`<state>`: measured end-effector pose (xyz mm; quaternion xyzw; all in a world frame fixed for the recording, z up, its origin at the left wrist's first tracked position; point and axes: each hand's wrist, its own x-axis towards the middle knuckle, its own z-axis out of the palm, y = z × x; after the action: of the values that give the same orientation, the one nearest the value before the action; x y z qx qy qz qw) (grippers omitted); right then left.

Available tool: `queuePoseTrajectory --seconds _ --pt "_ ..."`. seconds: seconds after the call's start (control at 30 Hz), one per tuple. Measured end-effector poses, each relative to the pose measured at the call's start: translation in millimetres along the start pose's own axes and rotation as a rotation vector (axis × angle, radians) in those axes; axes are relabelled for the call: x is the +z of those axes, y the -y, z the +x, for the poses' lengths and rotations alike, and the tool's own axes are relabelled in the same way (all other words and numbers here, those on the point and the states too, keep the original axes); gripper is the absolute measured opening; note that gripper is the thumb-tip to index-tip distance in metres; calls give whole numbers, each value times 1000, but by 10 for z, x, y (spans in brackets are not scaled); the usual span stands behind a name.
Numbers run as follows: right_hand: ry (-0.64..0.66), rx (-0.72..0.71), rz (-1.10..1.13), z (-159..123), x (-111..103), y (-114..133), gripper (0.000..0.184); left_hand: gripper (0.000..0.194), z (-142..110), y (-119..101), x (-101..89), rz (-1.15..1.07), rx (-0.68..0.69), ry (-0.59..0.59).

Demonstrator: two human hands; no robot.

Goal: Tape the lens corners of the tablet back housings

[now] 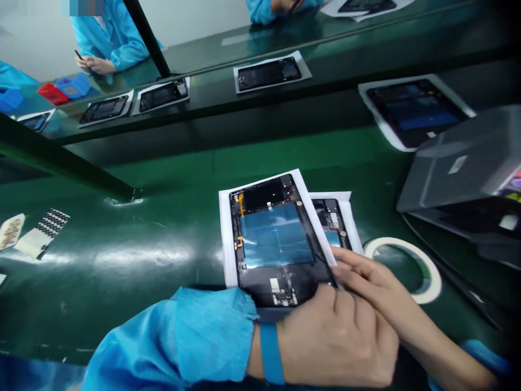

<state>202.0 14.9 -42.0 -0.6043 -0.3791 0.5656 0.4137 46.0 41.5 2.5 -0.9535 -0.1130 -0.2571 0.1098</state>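
An opened tablet [279,239] with a blue-filmed battery and orange flex cables lies on a white sheet in front of me. It overlaps a second opened tablet [338,220], which shows only along its right side. My left hand [342,336], below a blue wristband [272,353], is curled closed against the lower right corner of the upper tablet. What its fingertips hold, if anything, is hidden. From the right, my right hand [366,277] reaches to the same tablet's right edge, its fingers closed along the edge and partly covered by my left hand.
A roll of cream tape [433,277] lies right of my hands, near a grey bin [456,168]. Sticker sheets [44,233] lie at left by a slanted green post [73,163]. More opened tablets [268,74] rest on the raised shelf. Co-workers in blue sleeves [128,41] sit beyond.
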Motion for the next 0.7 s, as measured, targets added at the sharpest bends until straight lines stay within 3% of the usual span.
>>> queuePoseTrajectory --seconds 0.2,0.3,0.37,0.5,0.63,0.7 --pt "45 124 146 -271 -209 -70 47 18 161 -214 130 -92 143 7" --pt "40 75 26 -373 -295 -82 46 18 188 -294 134 -151 185 12" --pt "-32 -27 -190 -484 -386 -133 40 18 172 -311 103 -209 166 36" --pt "-408 -424 -805 -745 -672 -239 26 26 31 -60 -44 -333 60 191" --pt "-910 -708 -1454 -713 -1041 -182 27 35 -224 554 -100 -247 -23 257" --pt "-1053 -761 -1637 -541 -1211 -105 33 30 -345 866 -42 -172 -97 258"
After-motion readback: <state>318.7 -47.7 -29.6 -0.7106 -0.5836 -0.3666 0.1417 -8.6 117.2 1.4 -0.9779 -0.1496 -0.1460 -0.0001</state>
